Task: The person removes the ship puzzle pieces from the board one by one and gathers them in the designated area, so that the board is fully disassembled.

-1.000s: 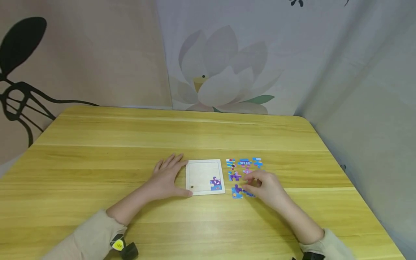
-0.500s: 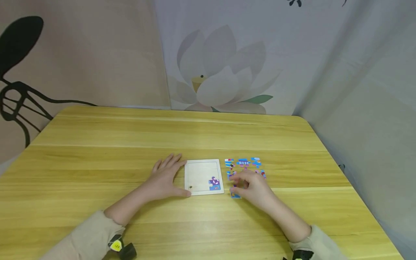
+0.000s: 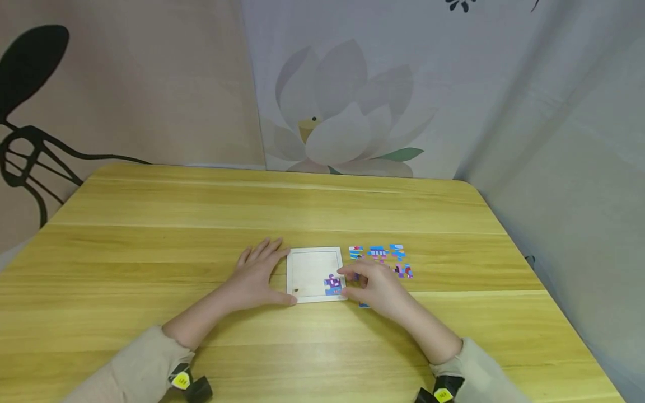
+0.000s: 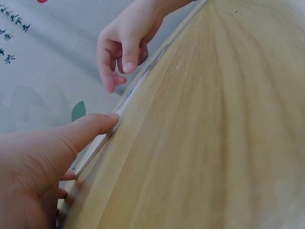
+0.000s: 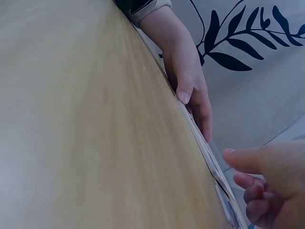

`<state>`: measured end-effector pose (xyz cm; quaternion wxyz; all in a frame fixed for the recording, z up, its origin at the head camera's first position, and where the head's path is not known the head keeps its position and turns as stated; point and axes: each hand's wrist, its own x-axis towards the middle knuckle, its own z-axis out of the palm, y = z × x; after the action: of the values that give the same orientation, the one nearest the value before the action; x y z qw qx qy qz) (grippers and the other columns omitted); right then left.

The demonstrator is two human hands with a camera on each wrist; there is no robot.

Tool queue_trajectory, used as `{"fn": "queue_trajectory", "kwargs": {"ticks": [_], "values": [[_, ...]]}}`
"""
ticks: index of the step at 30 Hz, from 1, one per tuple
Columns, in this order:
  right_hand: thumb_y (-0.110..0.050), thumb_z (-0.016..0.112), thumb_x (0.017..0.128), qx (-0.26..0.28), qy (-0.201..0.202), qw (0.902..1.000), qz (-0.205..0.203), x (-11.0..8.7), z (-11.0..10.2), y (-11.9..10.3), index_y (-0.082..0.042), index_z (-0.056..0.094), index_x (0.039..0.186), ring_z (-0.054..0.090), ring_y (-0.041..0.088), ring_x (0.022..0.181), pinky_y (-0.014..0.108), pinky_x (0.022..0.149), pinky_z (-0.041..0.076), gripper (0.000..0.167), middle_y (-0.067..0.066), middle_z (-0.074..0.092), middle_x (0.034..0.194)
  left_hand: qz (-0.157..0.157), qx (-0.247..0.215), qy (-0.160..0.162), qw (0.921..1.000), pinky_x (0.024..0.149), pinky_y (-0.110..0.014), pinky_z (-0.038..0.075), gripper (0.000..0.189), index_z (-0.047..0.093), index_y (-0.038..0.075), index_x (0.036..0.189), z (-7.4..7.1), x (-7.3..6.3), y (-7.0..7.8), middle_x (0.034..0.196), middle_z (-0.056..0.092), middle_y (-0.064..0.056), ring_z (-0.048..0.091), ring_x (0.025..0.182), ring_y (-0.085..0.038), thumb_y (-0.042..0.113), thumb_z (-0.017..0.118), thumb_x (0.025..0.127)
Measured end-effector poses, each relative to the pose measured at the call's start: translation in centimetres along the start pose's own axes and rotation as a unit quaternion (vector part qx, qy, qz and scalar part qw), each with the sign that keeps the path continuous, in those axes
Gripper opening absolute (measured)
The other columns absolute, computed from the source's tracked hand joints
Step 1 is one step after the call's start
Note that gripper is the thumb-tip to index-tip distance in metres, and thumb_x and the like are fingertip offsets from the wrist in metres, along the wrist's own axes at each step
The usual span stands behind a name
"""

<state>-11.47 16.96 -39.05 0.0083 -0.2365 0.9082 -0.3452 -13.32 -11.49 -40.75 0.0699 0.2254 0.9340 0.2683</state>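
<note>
A square, pale puzzle board (image 3: 306,270) lies on the table. Purple-and-blue jigsaw piece (image 3: 332,285) sits in its lower right corner. With fingers spread, my left hand (image 3: 257,280) touches the board's left side, thumb at the lower corner and fingertips at the upper. My right hand (image 3: 377,285) hovers by the board's right edge, partly over the loose jigsaw pieces (image 3: 378,252). Its thumb and forefinger are apart, and the right wrist view shows nothing between them; the other fingers curl loosely. Some loose pieces are hidden beneath this hand.
The wooden table (image 3: 201,207) extends around the board on all sides. Behind it hangs a curtain (image 3: 342,106) with a printed flower. Dark wrist straps with cameras (image 3: 194,386) sit at both cuffs.
My right hand has moved left, from above the loose pieces to the board's right edge. Several pieces on the right are uncovered now. The left hand and the board stay in place.
</note>
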Motion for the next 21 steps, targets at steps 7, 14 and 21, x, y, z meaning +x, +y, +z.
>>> {"fn": "queue_trajectory", "kwargs": {"ticks": [7, 14, 21], "values": [[-0.019, 0.08, 0.079, -0.023, -0.028, 0.9993, -0.005, 0.9, 0.2, -0.5, -0.013, 0.071, 0.112, 0.048, 0.008, 0.064, 0.025, 0.056, 0.044, 0.036, -0.007, 0.062, 0.093, -0.001, -0.002, 0.0, 1.0, 0.108, -0.063, -0.003, 0.111, 0.033, 0.007, 0.149, 0.1, 0.1, 0.0, 0.157, 0.015, -0.014, 0.004, 0.143, -0.036, 0.065, 0.076, 0.065], [-0.016, 0.079, 0.08, -0.037, -0.063, 0.9973, 0.003, 1.6, 0.5, -0.9, -0.009, 0.07, 0.114, 0.046, 0.011, 0.066, 0.027, 0.057, 0.043, 0.036, -0.007, 0.06, 0.087, 0.001, -0.003, 0.0, 1.0, 0.107, -0.064, -0.002, 0.11, 0.034, 0.007, 0.148, 0.1, 0.1, 0.0, 0.157, 0.015, -0.016, 0.004, 0.143, -0.038, 0.065, 0.076, 0.065], [-0.016, 0.079, 0.08, -0.04, -0.091, 0.9942, 0.043, 1.9, 0.6, -1.3, -0.009, 0.07, 0.114, 0.048, 0.012, 0.074, 0.027, 0.061, 0.045, 0.035, -0.006, 0.057, 0.092, 0.003, -0.004, 0.0, 1.0, 0.107, -0.064, -0.002, 0.11, 0.034, 0.006, 0.148, 0.0, 0.0, 0.0, 0.157, 0.015, -0.017, 0.004, 0.143, -0.039, 0.065, 0.076, 0.066]]}}
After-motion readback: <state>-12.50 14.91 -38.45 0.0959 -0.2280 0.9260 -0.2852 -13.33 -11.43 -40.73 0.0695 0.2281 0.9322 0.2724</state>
